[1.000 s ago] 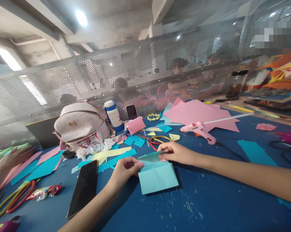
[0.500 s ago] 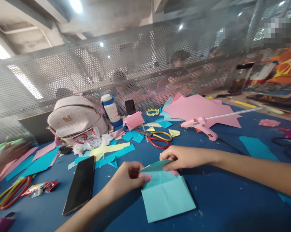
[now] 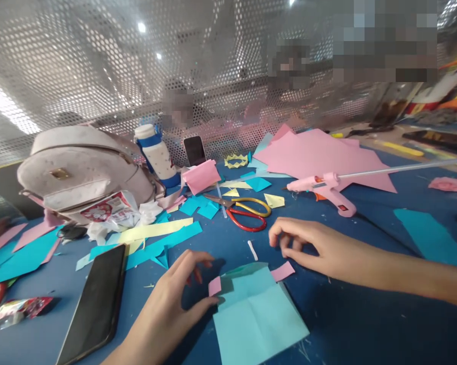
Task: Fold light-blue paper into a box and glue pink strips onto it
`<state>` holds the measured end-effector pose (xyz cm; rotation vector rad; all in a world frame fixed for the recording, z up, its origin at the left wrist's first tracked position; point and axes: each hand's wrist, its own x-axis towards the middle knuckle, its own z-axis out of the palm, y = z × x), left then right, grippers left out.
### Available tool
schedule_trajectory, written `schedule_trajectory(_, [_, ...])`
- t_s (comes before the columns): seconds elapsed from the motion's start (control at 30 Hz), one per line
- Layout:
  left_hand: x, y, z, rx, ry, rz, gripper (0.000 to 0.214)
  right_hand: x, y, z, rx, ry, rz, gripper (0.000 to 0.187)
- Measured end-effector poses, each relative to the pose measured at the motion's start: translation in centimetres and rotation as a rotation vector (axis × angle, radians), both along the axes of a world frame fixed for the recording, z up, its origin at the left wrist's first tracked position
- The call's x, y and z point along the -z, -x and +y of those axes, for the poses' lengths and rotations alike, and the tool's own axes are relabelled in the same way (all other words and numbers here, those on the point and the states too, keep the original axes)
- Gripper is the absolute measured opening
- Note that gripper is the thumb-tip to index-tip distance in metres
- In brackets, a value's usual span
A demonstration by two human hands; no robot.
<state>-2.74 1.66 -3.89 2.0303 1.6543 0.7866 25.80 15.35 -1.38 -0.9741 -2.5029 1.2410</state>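
Note:
A folded light-blue paper (image 3: 257,317) lies on the blue table in front of me. A pink paper tab (image 3: 215,287) sticks out at its left edge, and another pink strip (image 3: 283,271) pokes out at the upper right. My left hand (image 3: 179,289) is just left of the paper, fingers apart, its thumb close to the left tab. To the upper right of the paper hovers my right hand (image 3: 304,243), fingers loosely curled and apart, holding nothing. A small white stick (image 3: 253,250) lies between the hands, beyond the paper.
Scissors (image 3: 247,210) and a pink glue gun (image 3: 323,188) lie beyond my hands. A phone (image 3: 95,304) rests at left, near a backpack (image 3: 72,167) and bottle (image 3: 156,154). Pink card (image 3: 319,159) and paper scraps stretch along the back, before a perforated metal screen (image 3: 221,96).
Both hands have let go of the light-blue paper and moved apart, the right one to the right. Pink tabs now show at its sides. The view has tilted down and come closer.

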Motion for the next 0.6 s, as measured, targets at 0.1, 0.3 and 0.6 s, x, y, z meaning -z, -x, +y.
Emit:
schedule_trajectory(0.1, [0.0, 0.7, -0.2, 0.056, -0.121, -0.004, 0.031, -0.4, -0.8, -0.2, -0.046, 0.009, -0.064, 0.015])
schedule_trajectory(0.3, [-0.3, 1.0, -0.1, 0.317, -0.286, 0.111, 0.026, 0.4, -0.8, 0.2, -0.12, 0.09, -0.063, 0.02])
schedule_trajectory(0.6, [0.9, 0.8, 0.9, 0.389, -0.424, 0.2, 0.022, 1.6, 1.7, 1.2, -0.257, 0.124, 0.086, 0.014])
